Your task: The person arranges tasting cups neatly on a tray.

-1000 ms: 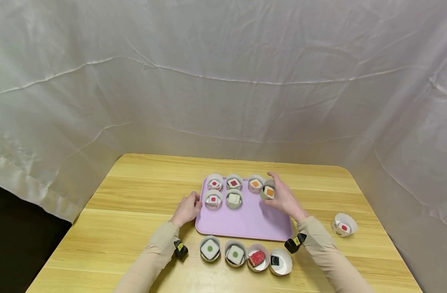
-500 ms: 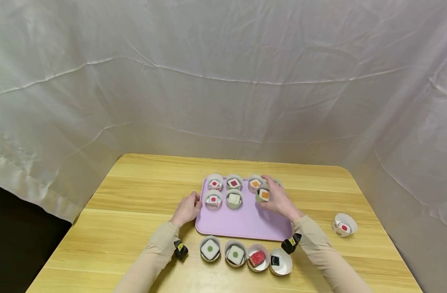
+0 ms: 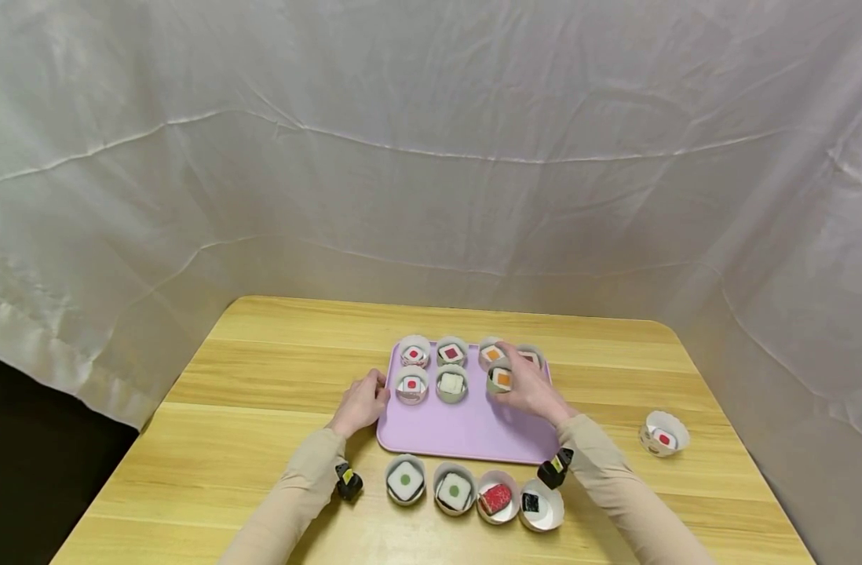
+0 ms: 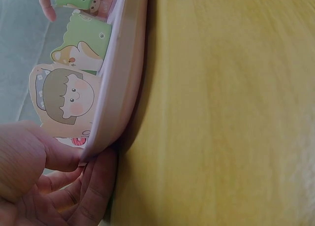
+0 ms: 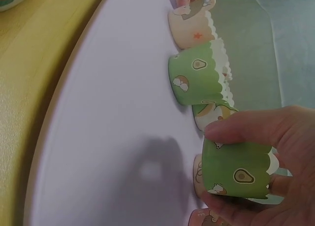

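My right hand point(image 3: 535, 390) grips a green paper baking cup point(image 5: 238, 169) with avocado prints between thumb and fingers. Inside it, in the head view, lies a white sushi piece point(image 3: 502, 380) with an orange square. The cup is over the right half of a lilac tray point(image 3: 466, 435), close in front of another cup point(image 3: 492, 352) with an orange-centred piece. My left hand point(image 3: 361, 402) pinches the tray's left rim, thumb above and fingers beneath in the left wrist view. Two rows of cups fill the tray's left side, among them a green cup point(image 5: 199, 73) holding a white piece.
Several cups with sushi stand in front of the tray, including one with a red-topped piece point(image 3: 495, 499). A lone cup point(image 3: 663, 434) stands to the right on the wooden table point(image 3: 226, 408). A grey curtain point(image 3: 431, 196) hangs behind.
My right hand has carried the green cup left and slightly toward me over the tray, uncovering the cup at the back right corner. The left hand keeps its place.
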`<action>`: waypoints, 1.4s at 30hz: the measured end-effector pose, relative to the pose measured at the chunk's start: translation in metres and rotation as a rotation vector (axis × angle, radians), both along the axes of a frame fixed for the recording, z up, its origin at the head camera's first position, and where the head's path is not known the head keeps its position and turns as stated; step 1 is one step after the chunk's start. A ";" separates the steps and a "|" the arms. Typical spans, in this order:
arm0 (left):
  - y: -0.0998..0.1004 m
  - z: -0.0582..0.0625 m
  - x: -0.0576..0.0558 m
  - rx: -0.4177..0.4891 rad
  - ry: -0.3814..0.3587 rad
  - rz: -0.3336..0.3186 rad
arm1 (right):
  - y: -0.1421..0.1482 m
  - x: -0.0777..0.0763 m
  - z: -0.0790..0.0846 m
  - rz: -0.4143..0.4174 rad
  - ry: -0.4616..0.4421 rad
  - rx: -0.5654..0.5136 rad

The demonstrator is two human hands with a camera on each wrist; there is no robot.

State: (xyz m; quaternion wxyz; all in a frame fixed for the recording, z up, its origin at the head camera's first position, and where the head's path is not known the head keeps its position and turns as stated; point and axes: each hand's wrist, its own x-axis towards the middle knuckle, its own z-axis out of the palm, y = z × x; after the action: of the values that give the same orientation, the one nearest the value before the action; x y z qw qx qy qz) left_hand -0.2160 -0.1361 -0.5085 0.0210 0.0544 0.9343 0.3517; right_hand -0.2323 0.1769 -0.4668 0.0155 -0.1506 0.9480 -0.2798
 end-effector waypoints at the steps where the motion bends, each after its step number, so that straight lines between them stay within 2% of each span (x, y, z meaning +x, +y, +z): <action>1: 0.000 0.000 0.000 0.000 0.000 -0.001 | 0.000 0.000 0.000 -0.001 0.003 0.008; 15: 0.000 0.001 0.000 -0.002 0.000 0.003 | -0.004 -0.003 -0.004 0.019 -0.025 0.009; 29: 0.000 0.002 -0.001 -0.010 0.008 0.008 | -0.009 -0.004 -0.008 0.058 0.001 0.022; 42: -0.001 0.001 0.000 -0.009 0.006 0.009 | -0.011 -0.003 -0.009 0.054 -0.003 0.027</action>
State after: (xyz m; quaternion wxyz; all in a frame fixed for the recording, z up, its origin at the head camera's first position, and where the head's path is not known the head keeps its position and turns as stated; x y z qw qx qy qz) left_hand -0.2160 -0.1369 -0.5072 0.0168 0.0509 0.9363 0.3472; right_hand -0.2352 0.1658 -0.4760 0.0266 -0.1756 0.9473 -0.2666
